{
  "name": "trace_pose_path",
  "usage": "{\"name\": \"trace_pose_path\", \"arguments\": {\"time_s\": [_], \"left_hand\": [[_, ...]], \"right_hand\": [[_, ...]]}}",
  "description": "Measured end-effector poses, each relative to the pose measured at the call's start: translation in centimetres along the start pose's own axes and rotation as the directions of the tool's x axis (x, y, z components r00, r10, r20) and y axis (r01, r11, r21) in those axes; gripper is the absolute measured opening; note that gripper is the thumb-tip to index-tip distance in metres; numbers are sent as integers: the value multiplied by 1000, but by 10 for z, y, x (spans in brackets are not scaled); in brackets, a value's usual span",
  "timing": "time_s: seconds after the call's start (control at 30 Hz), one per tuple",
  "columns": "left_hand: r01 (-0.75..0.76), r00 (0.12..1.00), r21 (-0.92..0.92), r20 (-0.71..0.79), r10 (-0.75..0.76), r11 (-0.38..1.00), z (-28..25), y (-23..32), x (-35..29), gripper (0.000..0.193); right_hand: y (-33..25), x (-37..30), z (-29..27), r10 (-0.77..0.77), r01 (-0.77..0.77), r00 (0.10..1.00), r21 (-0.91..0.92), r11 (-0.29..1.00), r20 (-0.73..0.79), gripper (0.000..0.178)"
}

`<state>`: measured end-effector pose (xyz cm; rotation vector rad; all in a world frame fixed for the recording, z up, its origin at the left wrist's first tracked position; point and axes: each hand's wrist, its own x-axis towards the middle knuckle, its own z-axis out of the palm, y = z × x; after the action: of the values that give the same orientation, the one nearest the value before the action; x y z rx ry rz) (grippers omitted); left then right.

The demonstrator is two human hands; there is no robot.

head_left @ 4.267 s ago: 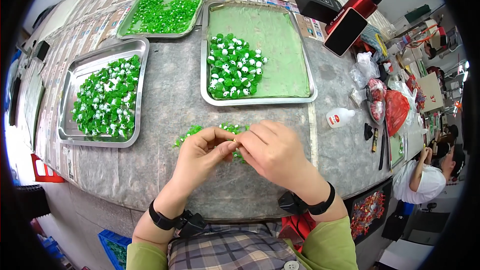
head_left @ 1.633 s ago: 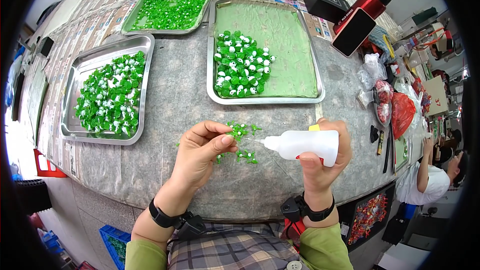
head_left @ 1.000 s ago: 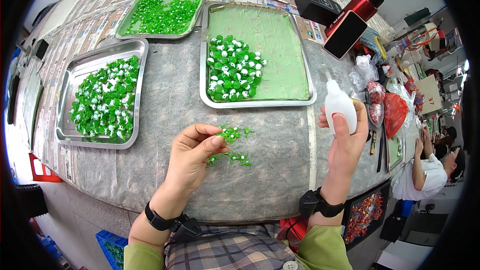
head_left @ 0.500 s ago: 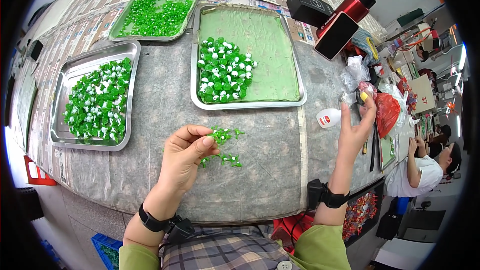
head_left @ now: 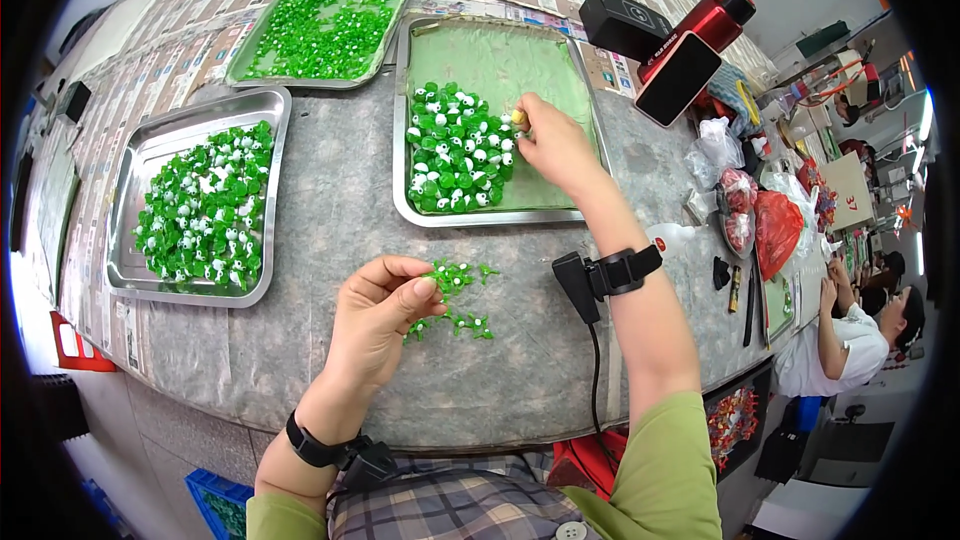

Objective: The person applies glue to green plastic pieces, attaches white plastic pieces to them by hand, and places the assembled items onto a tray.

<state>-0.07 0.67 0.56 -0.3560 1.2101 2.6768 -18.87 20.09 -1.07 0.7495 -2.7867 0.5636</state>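
- The left hand (head_left: 378, 320) is pinched, thumb against forefinger, on one of the small green plastic pieces (head_left: 450, 298) that lie in a loose cluster on the grey table cover (head_left: 330, 210) just in front of the person.
- The right hand (head_left: 553, 143) reaches over the middle steel tray (head_left: 492, 217); its fingertips are closed on a small pale yellowish bit at the edge of the heap of green-and-white pieces (head_left: 458, 147) in that tray.
- That heap covers only the near left part of the middle tray; the rest of its green lining is bare, so in judgement there is room for many more.
- The left steel tray (head_left: 135, 240) is nearly covered with the same green-and-white pieces, which looks like a finished batch.
- The far tray (head_left: 330, 25) holds plain green pieces with no white on them, a large stock that appears to be unworked.
- Only a handful of pieces lies on the table, so the work seems to go in small lots and, judged from the full far tray, is far from done.
- A small white squeeze bottle (head_left: 672, 234) lies on its side beside the right wrist, held by neither hand.
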Motion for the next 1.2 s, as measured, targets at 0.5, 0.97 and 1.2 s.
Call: {"name": "trace_pose_path", "arguments": {"time_s": [0.5, 0.97, 1.2], "left_hand": [[72, 994, 4, 78, -72, 997, 3, -6, -1, 13], [91, 993, -41, 76, -88, 995, 2, -8, 0, 14], [-3, 999, 72, 37, 1, 997, 5, -9, -1, 12]], "right_hand": [[-106, -118, -44, 153, -381, 908, 921, -78, 389, 22], [-117, -122, -29, 183, -374, 902, 920, -116, 390, 19], [-117, -123, -30, 238, -283, 927, 957, -65, 290, 19]]}}
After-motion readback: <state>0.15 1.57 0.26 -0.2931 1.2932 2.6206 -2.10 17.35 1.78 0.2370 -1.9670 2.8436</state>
